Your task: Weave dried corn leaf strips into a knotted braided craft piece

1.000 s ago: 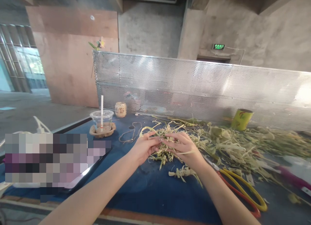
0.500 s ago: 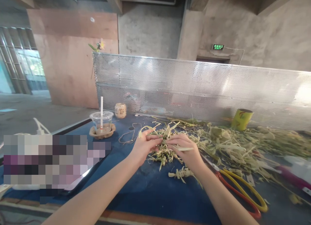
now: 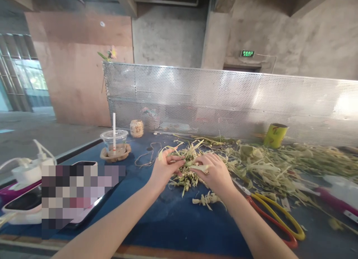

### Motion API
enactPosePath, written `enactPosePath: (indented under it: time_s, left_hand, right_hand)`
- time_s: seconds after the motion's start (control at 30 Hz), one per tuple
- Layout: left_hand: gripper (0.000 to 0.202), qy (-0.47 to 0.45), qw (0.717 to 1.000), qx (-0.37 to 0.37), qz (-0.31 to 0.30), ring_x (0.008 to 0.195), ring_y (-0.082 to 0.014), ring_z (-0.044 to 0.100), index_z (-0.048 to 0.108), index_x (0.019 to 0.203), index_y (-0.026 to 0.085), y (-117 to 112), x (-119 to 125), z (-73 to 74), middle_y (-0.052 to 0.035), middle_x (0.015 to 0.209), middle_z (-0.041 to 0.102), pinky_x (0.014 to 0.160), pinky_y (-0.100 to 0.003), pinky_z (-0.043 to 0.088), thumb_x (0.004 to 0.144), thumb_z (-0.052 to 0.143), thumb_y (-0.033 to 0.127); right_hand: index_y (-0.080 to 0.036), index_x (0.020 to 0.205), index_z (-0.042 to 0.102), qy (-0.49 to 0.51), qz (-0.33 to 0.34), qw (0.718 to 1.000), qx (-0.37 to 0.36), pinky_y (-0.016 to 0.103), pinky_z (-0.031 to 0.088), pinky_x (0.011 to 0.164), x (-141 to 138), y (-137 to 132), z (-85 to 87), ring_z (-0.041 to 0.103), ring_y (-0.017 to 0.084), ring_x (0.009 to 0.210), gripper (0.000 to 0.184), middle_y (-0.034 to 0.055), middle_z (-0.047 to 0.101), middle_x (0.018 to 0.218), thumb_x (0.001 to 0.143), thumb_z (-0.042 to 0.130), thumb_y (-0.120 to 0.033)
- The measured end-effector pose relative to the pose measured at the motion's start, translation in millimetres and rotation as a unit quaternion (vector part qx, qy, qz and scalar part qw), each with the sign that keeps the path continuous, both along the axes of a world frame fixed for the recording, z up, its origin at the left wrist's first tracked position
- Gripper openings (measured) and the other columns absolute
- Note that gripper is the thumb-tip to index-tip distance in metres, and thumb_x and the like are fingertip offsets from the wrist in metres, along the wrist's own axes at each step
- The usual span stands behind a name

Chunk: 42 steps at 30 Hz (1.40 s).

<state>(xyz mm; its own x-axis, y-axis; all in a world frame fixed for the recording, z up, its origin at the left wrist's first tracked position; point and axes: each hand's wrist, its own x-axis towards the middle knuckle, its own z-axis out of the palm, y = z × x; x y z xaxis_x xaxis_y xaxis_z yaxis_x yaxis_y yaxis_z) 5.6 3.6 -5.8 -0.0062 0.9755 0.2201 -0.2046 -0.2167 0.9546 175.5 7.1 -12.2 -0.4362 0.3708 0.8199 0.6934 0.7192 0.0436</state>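
Observation:
My left hand (image 3: 165,169) is closed, thumb and fingers pinching pale green dried leaf strips over a small pile. A thin strip (image 3: 161,154) curls up behind its knuckles. Close by on the right, my right hand (image 3: 214,174) is closed on a flat leaf strip (image 3: 200,167), whose end shows between thumb and fingers. Under and between both hands lies a tangled pile of leaf pieces (image 3: 187,180). A small knotted leaf piece (image 3: 207,200) rests on the blue table just in front of it. The fingertips partly hide where the strips meet.
Scissors with red and yellow handles (image 3: 300,233) lie by my right forearm. Loose dried leaves (image 3: 271,169) spread across the right side, near a yellow-green can (image 3: 275,136). Leftward stand a lidded cup (image 3: 107,138) in a cardboard holder, a small jar (image 3: 137,128) and a power strip (image 3: 28,173).
My right fingers have curled further in, and the leaf strip they hold has turned and shows nearer the fingertips. My left hand has hardly moved. The view has shifted slightly.

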Motion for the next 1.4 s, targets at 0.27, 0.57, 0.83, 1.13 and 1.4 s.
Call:
enactPosePath:
  time_s: [0.27,0.57,0.83,1.13,1.4]
  left_hand:
    - [0.06,-0.022,1.0,-0.011,0.015,0.05,-0.0105,0.055,0.046,0.111,0.01,-2.8,1.3,1.8,-0.0042,0.074,0.063,0.04,-0.023,0.049,0.057,0.073,0.012]
    - [0.061,-0.048,0.998,-0.043,0.022,0.052,-0.0131,0.059,0.048,0.109,0.01,-6.1,2.5,4.8,-0.0054,0.074,0.065,0.042,-0.025,0.051,0.055,0.075,0.008]
    - [0.054,-0.053,0.998,-0.038,0.026,0.06,-0.0148,0.063,0.051,0.107,0.014,-3.4,0.2,4.3,-0.006,0.08,0.065,0.05,-0.026,0.055,0.058,0.074,0.012]
    - [0.056,-0.052,0.998,-0.041,0.002,0.059,-0.0138,0.06,0.048,0.11,0.013,-5.0,0.4,3.7,-0.0045,0.076,0.063,0.037,-0.019,0.048,0.06,0.072,0.01]
    - [0.046,-0.071,0.994,-0.077,-0.014,0.056,-0.0117,0.059,0.051,0.104,0.011,-8.4,1.4,9.2,-0.0041,0.072,0.063,0.037,-0.017,0.044,0.062,0.068,0.002]
  right_hand:
    - [-0.018,0.075,0.058,-0.15,0.057,0.978,0.131,0.031,0.042,0.07,-3.8,-12.0,7.3,0.054,0.018,0.08,0.023,0.0078,0.063,0.088,0.085,0.039,-0.009]
    - [-0.019,0.089,0.06,-0.001,0.063,0.998,-0.01,0.032,0.046,0.07,-3.2,-3.1,-0.1,0.056,0.019,0.08,0.012,0.0066,0.063,0.079,0.082,0.05,-0.02]
    - [-0.02,0.068,0.063,0.189,0.16,0.934,-0.259,0.036,0.046,0.08,-12.6,6.9,-10.0,0.056,0.02,0.095,0.008,0.0071,0.057,0.103,0.072,0.059,-0.014]
    - [-0.019,0.07,0.058,0.143,0.179,0.95,-0.21,0.031,0.048,0.072,-5.5,3.5,-3.7,0.055,0.017,0.087,0.009,0.0075,0.052,0.099,0.073,0.056,-0.011]
    - [-0.022,0.082,0.059,0.037,0.206,0.975,-0.076,0.033,0.045,0.075,0.2,-1.1,3.0,0.053,0.017,0.082,0.016,0.0042,0.059,0.084,0.079,0.051,-0.009]
